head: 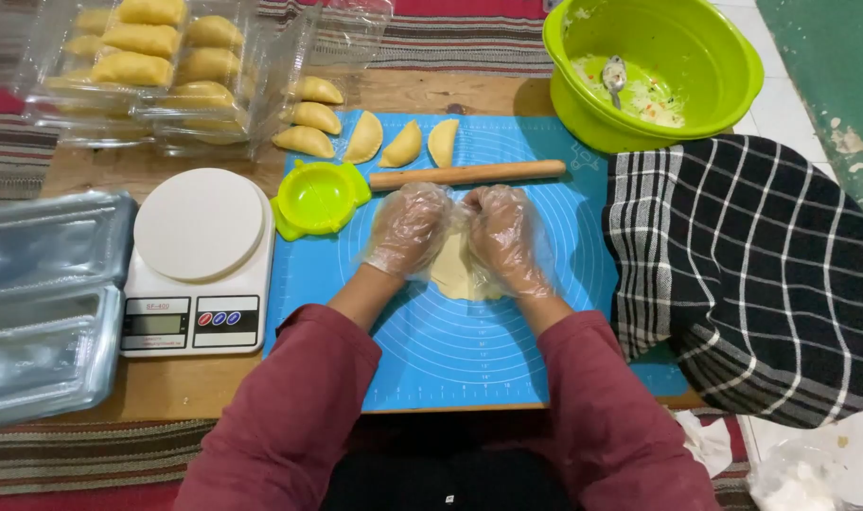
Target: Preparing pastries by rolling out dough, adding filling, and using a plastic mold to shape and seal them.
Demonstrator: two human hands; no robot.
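Clear plastic boxes [138, 71] sit at the far left of the desk [100, 166], stacked up and full of yellow folded pastries. More see-through boxes [48, 303] are piled at the near left, and they look shiny and grey. Beside them stands a white kitchen scale [200, 260]. It has a small grey screen [154, 324] on its front, and a little label just above the screen.

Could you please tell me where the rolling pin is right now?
The rolling pin lies across the blue mat, just beyond both gloved hands, between the green press and the green bowl.
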